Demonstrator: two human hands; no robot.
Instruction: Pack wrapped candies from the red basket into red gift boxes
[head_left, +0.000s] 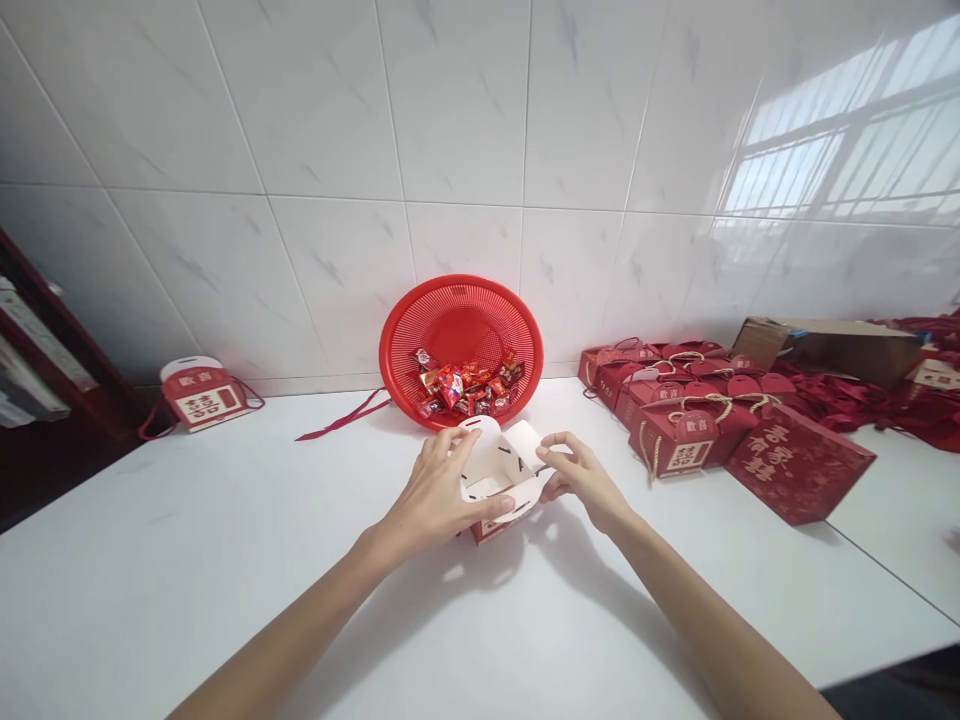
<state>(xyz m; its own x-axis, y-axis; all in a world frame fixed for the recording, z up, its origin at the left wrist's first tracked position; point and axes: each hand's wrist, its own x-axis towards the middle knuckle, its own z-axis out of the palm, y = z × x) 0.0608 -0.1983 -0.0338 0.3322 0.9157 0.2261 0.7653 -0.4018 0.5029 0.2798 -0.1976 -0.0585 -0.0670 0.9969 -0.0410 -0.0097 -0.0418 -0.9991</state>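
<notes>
Between my hands stands a small red gift box (pixel 491 525) with its top flaps open and its white inside showing; slots are cut in the flaps. My left hand (pixel 439 485) grips it from the left, thumb on the near flap and fingers at the far flap. On the right, my right hand (pixel 581 480) pinches the white side flap (pixel 524 444) between thumb and fingers. Just behind the box, a red plastic basket (pixel 390 350) leans against the wall. Several wrapped candies (pixel 472 385) lie inside the basket.
At the left stands a red gift box (pixel 206 395) with a cord. A dark red ribbon (pixel 341 418) lies left of the basket. Several closed gift boxes (pixel 682 430) crowd the right, beside a tilted red box (pixel 799 462), a cardboard carton (pixel 825 345) and piled ribbons.
</notes>
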